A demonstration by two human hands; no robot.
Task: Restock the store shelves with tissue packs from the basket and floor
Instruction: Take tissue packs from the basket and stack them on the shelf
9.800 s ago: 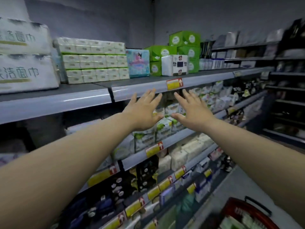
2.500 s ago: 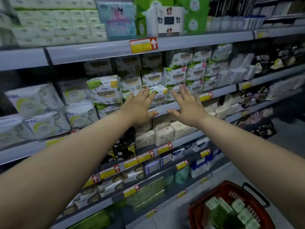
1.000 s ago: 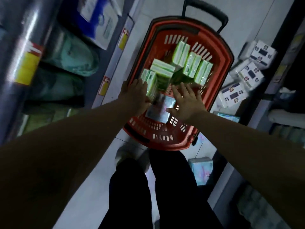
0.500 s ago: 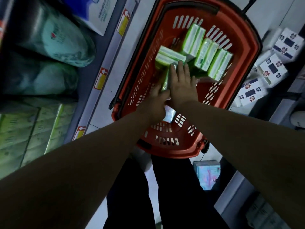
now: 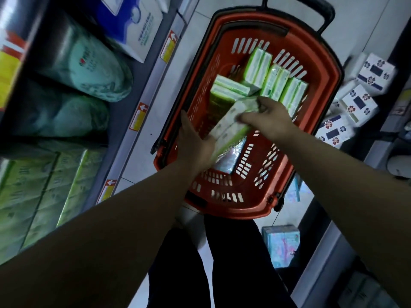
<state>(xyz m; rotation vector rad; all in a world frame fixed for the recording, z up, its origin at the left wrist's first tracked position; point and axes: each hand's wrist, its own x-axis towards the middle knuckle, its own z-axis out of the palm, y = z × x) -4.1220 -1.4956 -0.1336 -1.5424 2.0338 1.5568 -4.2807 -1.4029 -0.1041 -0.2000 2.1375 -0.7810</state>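
Dark trouser legs [image 5: 222, 263] filled the bottom centre, with a pale blue pack [image 5: 280, 245] on the floor to their right. Mid-frame, above the red basket [image 5: 262, 203], both hands held a green-and-white tissue pack [image 5: 231, 123] tilted. The left hand [image 5: 195, 138] lay palm against its lower end, fingers hidden, so their curl could not be told. The right hand [image 5: 264, 116] curled its fingers over the upper end. Further up, more green packs [image 5: 273, 78] stood in the basket's far end. White flower-printed boxes [image 5: 355, 103] lay at right.
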